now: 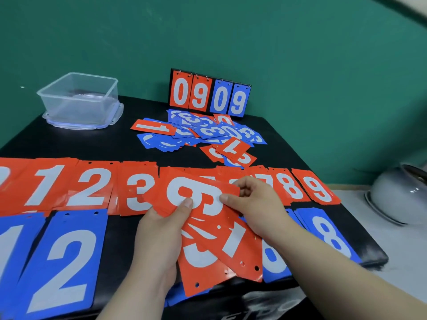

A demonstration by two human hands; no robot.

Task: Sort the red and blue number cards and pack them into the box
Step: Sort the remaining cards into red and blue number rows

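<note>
wall (277, 42): green, at the back | bench (69, 144): black top | score stand (198, 95): stands up at the bench's back edge, shows 0909 | round pot (402, 195): shiny, grey-white, sits on a plate (375, 210), right of the bench

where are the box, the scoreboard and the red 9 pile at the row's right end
box (79, 110): head view, front wall
scoreboard (199, 94): head view, second red flap
red 9 pile (317, 190): head view, top card

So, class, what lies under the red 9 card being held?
Under the red 9 card: fanned red cards, including a 1 card and a cut-off digit. Row piles beneath are mostly hidden.
</note>
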